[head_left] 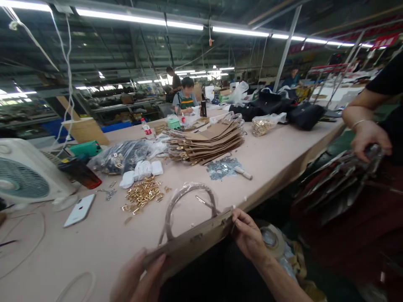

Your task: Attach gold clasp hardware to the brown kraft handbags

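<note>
A tan leather bag panel (192, 243) with a plastic-wrapped looped handle (189, 197) lies over the near edge of the long table (277, 155). My left hand (137, 277) grips its lower left end, fingers closed on it. At the panel's upper right corner my right hand (248, 235) pinches the edge. A heap of small gold metal fittings (143, 195) lies just beyond the handle.
A stack of tan panels (208, 142), grey metal pieces (222, 167), white wrapped bits (141, 171), a white phone (79, 209) and a fan (25, 174) sit on the table. A person's arm (367, 126) at right holds dark pieces. Another person sits at the far end.
</note>
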`<action>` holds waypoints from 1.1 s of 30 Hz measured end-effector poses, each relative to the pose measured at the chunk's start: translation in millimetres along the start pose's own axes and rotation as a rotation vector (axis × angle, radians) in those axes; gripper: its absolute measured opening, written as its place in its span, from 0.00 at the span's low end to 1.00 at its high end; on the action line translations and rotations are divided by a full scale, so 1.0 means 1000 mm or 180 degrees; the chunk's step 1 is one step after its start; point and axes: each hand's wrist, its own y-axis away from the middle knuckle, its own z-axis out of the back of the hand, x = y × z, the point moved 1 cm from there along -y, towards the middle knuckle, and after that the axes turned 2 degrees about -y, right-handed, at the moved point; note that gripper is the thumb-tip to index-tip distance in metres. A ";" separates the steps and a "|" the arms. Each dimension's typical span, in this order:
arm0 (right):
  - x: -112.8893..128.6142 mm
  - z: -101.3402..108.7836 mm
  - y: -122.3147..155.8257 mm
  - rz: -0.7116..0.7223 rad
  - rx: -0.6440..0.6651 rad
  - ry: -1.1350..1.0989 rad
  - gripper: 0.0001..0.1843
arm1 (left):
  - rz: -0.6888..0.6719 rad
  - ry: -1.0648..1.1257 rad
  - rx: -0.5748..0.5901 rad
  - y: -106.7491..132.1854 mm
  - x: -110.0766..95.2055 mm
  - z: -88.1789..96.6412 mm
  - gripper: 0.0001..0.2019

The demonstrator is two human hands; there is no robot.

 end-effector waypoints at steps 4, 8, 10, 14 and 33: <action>0.004 0.004 -0.003 -0.0243 0.0209 0.0166 0.13 | 0.0006 -0.0168 -0.0092 -0.006 0.006 -0.006 0.27; 0.007 0.006 -0.011 -0.0616 0.0726 0.0095 0.12 | -0.0081 -0.0384 -0.0051 -0.009 0.012 -0.013 0.19; 0.006 0.004 -0.017 -0.0753 0.0856 -0.0046 0.13 | -0.0064 -0.0288 0.0008 -0.009 0.014 -0.017 0.14; -0.002 -0.005 -0.030 -0.0678 0.0676 -0.0338 0.19 | 0.0271 0.0122 0.0243 -0.012 0.015 -0.022 0.09; -0.068 0.004 -0.113 -0.0242 -0.0574 -0.0051 0.17 | 0.0418 0.0453 0.0450 -0.006 0.032 -0.049 0.12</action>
